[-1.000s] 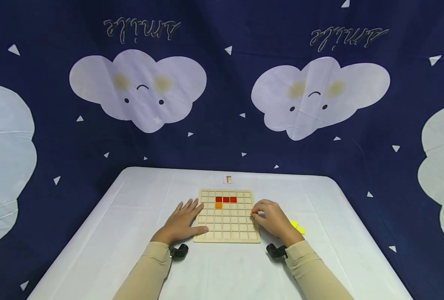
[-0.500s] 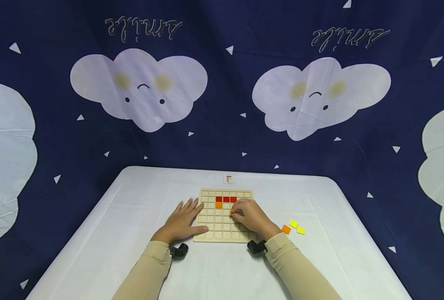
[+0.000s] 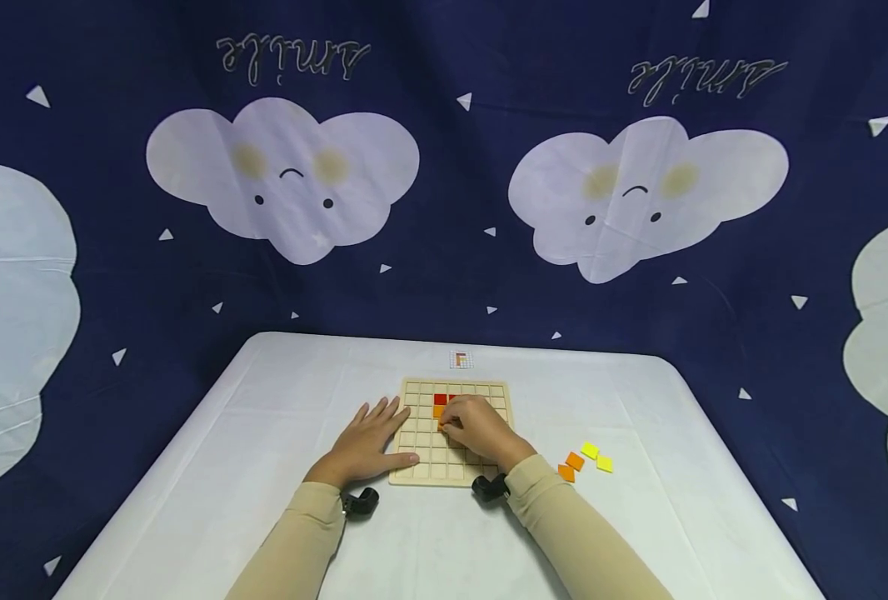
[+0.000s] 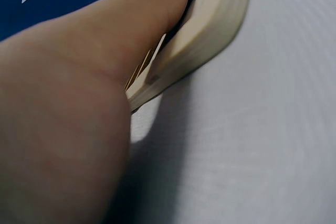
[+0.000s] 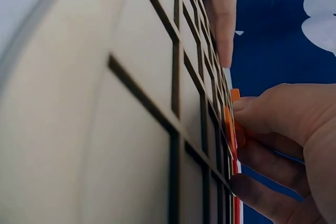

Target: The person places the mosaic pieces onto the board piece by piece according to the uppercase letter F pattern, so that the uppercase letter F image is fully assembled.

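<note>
One orange tile [image 3: 440, 426], lower middle of the frame, and I've got it pinched in my right hand [image 3: 481, 427] at the grid board [image 3: 444, 482]. Light and stiff, I'd judge, maybe slick: best held by its edges. My left hand [image 3: 363, 442], fingers spread, rests on the board's left edge.

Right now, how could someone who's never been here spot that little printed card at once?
Find the white table, then the wooden grid board on it. Just past the board's far edge lies the card; unlike the plain tiles, it carries a coloured pattern.
</note>
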A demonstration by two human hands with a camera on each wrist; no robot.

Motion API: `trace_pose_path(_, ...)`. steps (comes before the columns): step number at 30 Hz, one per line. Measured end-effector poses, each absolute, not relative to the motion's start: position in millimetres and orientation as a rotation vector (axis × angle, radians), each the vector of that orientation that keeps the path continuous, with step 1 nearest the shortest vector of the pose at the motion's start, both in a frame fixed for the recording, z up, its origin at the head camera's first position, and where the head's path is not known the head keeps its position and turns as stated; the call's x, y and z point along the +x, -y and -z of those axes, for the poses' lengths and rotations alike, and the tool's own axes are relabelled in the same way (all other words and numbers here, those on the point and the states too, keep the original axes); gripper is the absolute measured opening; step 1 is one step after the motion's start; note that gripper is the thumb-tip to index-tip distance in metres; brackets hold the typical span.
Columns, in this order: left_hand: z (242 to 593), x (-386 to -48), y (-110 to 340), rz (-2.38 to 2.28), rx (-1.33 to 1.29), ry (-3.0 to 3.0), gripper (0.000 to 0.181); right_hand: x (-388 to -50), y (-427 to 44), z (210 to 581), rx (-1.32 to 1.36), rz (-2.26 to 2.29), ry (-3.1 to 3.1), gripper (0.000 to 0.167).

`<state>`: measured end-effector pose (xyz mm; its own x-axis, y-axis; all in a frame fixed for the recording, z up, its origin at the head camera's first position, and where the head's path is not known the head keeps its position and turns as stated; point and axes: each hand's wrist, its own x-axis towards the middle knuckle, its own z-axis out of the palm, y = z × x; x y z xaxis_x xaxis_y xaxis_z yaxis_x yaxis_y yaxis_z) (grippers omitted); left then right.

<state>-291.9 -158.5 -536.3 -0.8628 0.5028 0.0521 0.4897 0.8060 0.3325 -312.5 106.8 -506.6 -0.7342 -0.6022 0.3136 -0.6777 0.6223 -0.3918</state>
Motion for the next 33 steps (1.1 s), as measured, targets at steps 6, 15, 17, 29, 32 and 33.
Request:
trace_pose_path(6,538.3,-293.0,158.6,-0.553,0.833,-2.956,0.098,-315.7,-99.6,511.1,1.106,-0.723,2.661,0.006)
trace_pose_path(15,540.2,-292.3,159.2,-0.579,0.846,-2.961,0.098,-316.8,-96.7,514.9,1.083,-0.69,2.649,0.006)
trace_pose_path(17,537.7,-291.7,158.9,-0.56,0.832,-2.956,0.098,-317.2,-96.7,515.3,1.083,-0.691,2.638,0.006)
trace_pose_path(29,536.9,-291.6,158.6,-0.514,0.806,-2.964,0.098,-316.5,-97.8,516.2,1.07,-0.713,2.642,0.006)
trace_pose_path(32,537.2,-291.8,158.2,-0.518,0.814,-2.968,0.097,-313.4,-100.1,514.9,1.059,-0.724,2.642,0.006)
trace_pose_path(33,537.5,-292.1,157.8,-0.51,0.813,-2.967,0.098,-312.0,-101.5,514.4,1.048,-0.736,2.644,0.005)
